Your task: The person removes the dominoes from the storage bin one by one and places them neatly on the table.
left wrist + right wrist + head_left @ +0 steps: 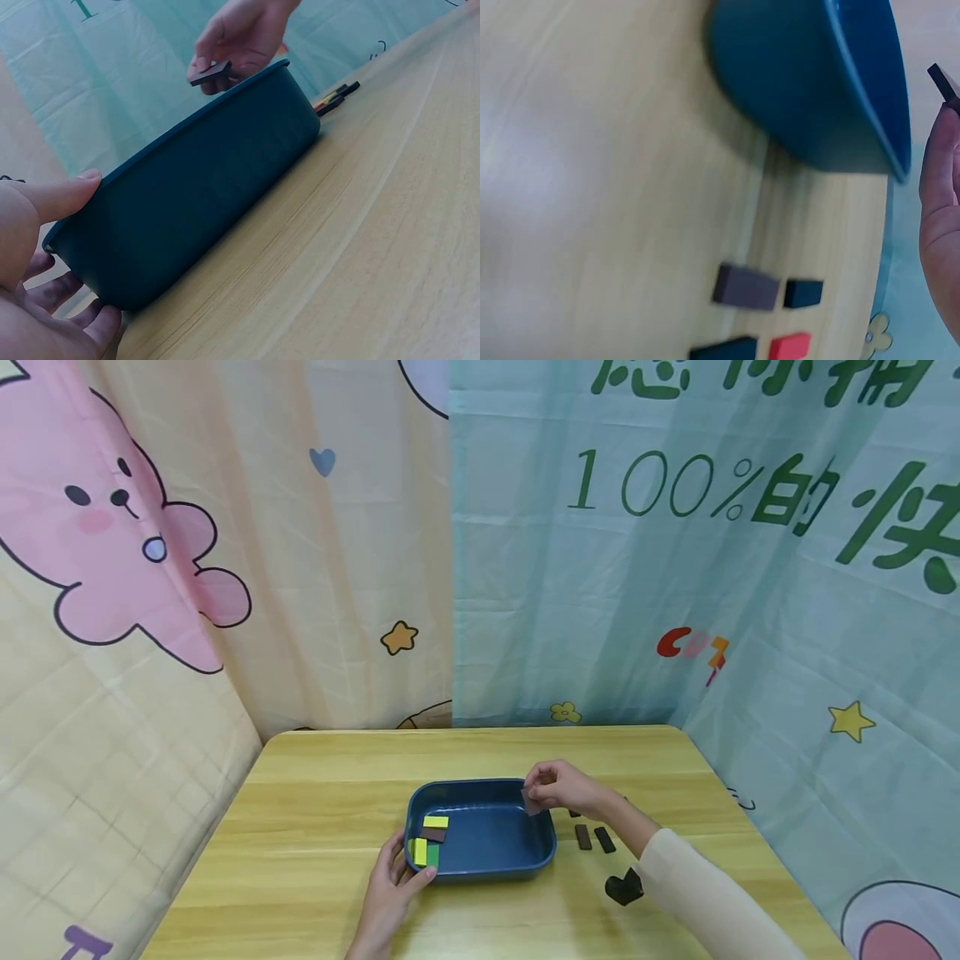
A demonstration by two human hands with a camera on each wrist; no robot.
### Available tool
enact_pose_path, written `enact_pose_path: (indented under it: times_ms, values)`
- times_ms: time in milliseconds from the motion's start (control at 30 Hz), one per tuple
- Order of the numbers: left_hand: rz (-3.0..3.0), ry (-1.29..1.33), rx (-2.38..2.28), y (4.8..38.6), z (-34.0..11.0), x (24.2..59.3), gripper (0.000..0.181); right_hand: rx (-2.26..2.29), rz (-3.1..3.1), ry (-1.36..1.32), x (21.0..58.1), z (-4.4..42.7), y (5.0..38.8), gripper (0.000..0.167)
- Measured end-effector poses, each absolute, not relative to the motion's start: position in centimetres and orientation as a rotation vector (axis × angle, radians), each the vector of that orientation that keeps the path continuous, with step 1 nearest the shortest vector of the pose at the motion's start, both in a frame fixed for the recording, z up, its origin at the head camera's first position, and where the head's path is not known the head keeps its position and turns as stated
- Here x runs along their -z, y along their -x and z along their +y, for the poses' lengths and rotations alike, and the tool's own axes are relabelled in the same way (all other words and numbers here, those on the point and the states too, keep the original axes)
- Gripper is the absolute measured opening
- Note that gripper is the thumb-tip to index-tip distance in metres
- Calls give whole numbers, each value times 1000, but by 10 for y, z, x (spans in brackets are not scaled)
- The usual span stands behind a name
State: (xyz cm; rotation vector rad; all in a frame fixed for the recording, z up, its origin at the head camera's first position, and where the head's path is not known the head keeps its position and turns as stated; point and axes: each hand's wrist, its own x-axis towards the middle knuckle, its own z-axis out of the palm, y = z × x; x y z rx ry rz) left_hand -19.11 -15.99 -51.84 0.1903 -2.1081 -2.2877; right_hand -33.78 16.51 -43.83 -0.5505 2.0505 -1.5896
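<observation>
Above the table (315,793), a dark block (212,73) juts from right-hand fingers (213,36).

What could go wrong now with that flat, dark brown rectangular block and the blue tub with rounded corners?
The flat, dark brown block is pinched in the right hand near the rim of the blue, rounded tub, so it might slip and land outside.
The left hand holds the tub's other end; a hard tug could slide the yellow, brown and green blocks inside.
The cream sleeve is close to loose dark rectangular blocks and might nudge them.
</observation>
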Motion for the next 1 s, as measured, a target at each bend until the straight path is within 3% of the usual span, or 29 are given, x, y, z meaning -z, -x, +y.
enact_pose_path:
  times_ms: [1000]
  values:
    - [-2103,-184,2301,191,-160,520,88,1733,2032,355,471,271,304,21]
